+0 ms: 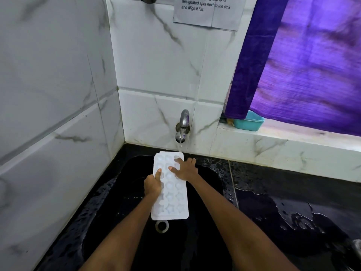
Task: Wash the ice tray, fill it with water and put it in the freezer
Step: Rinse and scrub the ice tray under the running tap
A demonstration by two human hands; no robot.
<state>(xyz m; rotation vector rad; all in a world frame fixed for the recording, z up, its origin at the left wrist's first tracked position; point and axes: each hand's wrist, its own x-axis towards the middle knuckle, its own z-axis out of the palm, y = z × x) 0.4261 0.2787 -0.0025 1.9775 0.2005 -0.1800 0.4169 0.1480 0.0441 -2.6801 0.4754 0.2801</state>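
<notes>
Left hand [153, 185] fingers clamp the tray [170, 186] edge, steadying it; right hand [184, 170] fingers, spread flat, rub cells under the tap [182, 127].

Two bare forearms, sleeveless to the frame edge; ringless left hand [153, 185], right hand [185, 170].

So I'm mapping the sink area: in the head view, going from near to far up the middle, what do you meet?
Round metal drain → white plastic ice tray → chrome wall tap → printed paper notice.
</notes>
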